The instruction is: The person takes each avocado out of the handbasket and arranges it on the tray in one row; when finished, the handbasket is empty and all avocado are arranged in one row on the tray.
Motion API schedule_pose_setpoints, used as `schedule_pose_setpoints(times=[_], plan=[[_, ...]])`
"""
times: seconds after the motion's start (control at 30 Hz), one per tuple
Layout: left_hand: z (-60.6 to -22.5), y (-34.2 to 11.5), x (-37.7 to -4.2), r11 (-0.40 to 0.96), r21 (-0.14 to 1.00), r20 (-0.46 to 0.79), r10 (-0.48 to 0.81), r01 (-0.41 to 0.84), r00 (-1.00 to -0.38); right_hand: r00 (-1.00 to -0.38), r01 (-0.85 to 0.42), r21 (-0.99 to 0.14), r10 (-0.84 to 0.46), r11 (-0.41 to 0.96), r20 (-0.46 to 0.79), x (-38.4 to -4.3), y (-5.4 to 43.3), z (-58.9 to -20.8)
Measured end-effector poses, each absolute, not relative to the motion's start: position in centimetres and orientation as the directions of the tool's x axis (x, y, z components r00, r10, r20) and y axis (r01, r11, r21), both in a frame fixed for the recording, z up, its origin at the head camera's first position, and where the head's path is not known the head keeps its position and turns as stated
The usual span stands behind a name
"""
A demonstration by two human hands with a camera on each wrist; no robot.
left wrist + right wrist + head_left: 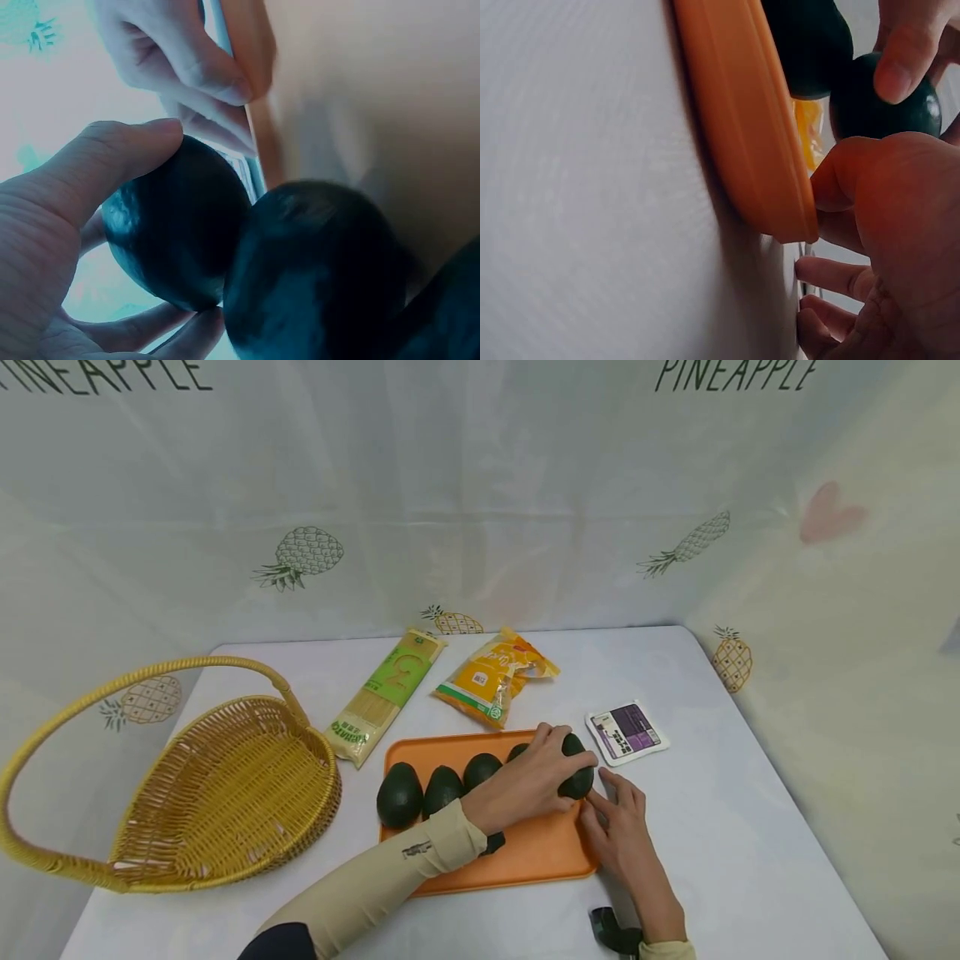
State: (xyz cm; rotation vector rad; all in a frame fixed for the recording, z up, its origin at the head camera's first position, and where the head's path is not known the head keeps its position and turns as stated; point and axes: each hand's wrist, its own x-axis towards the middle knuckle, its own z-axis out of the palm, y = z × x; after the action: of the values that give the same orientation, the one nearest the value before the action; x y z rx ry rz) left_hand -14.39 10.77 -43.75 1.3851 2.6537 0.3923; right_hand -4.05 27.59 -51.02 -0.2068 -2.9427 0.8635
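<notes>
An orange tray (525, 870) holds a row of dark green avocados (400, 795) along its far side. My left hand (531, 781) reaches across it and grips one avocado (576, 777) at the tray's right end. In the left wrist view, thumb and fingers wrap around this avocado (176, 225), which sits against a neighbouring avocado (315, 270). My right hand (621, 831) is at the tray's right edge, holding the rim (799, 187) with thumb and bent fingers, just below the held avocado. The left forearm hides part of the row.
A yellow wicker basket (142, 802) with a tall handle stands at left. Behind the tray lie a green noodle pack (390, 693) and an orange-yellow bag (491, 681). A white pack with a purple label (628, 732) lies at right. Patterned cloth walls surround the table.
</notes>
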Motion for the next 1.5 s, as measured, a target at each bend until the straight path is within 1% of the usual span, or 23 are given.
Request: schedule_pose_setpoints(times=[0.13,0.3,0.6,0.77,1.03,1.3,1.5], plan=[[-44.3,11.0,-14.3,0.544,0.271,0.002,0.825,0.794,-0.565,-0.989,0.103,-0.548,0.143,0.83,0.03,-4.0,27.6,-51.0],[-44.7,11.2,-14.1,0.55,0.242,-0.017,0.826,0.799,-0.563,-0.987,0.146,-0.562,0.16,0.814,-0.026,-4.0,27.6,-50.9],[-45.5,11.6,-13.7,0.528,0.104,0.025,0.846,0.843,-0.533,-0.987,0.146,-0.56,0.158,0.816,-0.026,-3.8,27.8,-50.8],[-45.5,11.7,-13.5,0.527,0.074,0.035,0.847,0.847,-0.53,-0.988,0.139,-0.566,0.151,0.812,-0.026,-3.8,28.0,-50.8],[-45.7,11.7,-13.4,0.517,0.139,0.035,0.85,0.844,-0.526,-0.987,0.149,-0.565,0.155,0.811,-0.039,-3.9,28.1,-50.8],[-45.7,11.6,-13.4,0.497,0.125,0.064,0.86,0.859,-0.506,-0.989,0.136,-0.549,0.145,0.825,-0.026,-4.0,28.5,-50.8],[-45.1,10.9,-13.4,0.464,0.2,0.085,0.869,0.863,-0.487,-0.99,0.133,-0.544,0.14,0.828,-0.029,-3.8,28.6,-50.5]])
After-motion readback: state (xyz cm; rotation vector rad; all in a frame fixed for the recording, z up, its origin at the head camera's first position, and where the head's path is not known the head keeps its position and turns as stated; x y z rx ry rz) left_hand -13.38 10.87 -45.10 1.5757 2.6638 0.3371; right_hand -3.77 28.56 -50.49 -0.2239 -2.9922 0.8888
